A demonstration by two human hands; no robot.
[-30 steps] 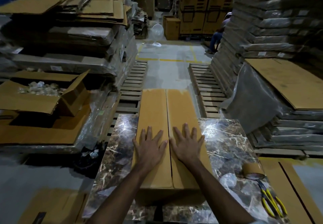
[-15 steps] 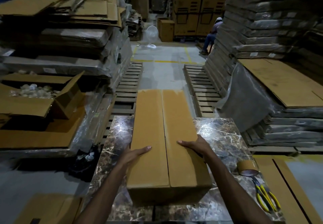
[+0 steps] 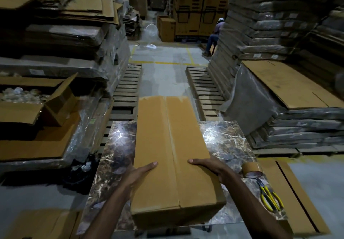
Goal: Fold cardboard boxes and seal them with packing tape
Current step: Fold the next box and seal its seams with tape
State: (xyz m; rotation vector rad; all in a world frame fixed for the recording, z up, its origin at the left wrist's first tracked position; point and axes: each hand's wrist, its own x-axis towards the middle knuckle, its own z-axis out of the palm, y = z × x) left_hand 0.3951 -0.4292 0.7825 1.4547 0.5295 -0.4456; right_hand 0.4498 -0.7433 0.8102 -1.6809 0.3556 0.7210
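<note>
Cardboard box [image 3: 173, 145] on marble table [image 3: 115, 164], left hand [image 3: 137, 175] and right hand [image 3: 210, 166] apparently gripping sides

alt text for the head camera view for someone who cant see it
The left hand and right hand hold the long sides of a closed cardboard box lying lengthwise on a marble-patterned table. A tape roll and yellow-handled scissors sit to its right, amid stacks of flattened cardboard.

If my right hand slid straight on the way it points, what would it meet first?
Probably the left hand: the right hand points across the cardboard box top toward it.
</note>
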